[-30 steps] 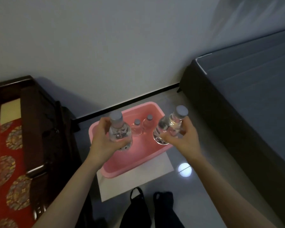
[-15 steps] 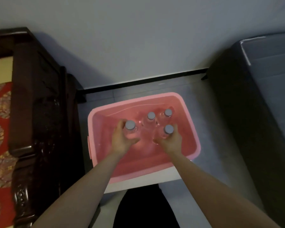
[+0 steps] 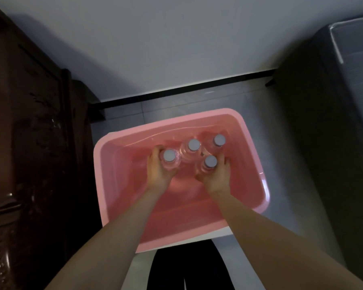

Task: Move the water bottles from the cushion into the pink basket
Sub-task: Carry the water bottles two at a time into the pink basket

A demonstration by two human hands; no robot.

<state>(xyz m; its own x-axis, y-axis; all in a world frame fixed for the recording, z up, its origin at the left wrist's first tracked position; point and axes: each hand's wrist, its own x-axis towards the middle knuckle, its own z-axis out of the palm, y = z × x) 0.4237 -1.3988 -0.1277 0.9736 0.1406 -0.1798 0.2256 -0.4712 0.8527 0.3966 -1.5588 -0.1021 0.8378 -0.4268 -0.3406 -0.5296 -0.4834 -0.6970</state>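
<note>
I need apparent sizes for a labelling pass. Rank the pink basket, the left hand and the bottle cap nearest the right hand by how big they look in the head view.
1. pink basket, by far the largest.
2. left hand.
3. bottle cap, the smallest.
</note>
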